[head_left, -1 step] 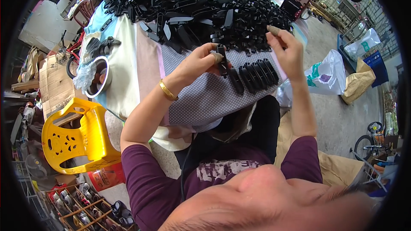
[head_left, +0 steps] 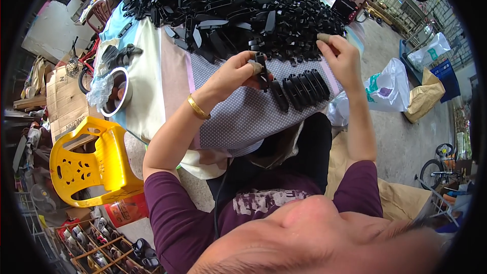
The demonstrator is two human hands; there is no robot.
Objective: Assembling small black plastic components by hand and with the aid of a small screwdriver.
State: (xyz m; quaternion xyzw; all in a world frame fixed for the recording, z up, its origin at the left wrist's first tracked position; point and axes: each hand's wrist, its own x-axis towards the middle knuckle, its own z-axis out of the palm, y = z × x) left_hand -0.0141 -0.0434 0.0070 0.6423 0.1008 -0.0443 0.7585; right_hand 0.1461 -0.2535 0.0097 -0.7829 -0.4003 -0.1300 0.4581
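My left hand, with a gold bangle at its wrist, is closed on a long narrow black plastic part, held upright above the patterned cloth. My right hand is at the right edge of a large heap of black plastic parts. Its thumb and covered index fingertip come together in a pinch; whatever lies between them is too small to make out. Between my hands and nearer to me, several similar black parts lie side by side in a row, with a single one at its left end.
A phone stands behind the heap at right. On the table's left are a white bowl and dark gloves. A yellow plastic chair stands to my left; plastic bags and a brown paper bag are on the right.
My right hand has shifted very slightly down and toward the right. My left hand and its black part have barely moved.
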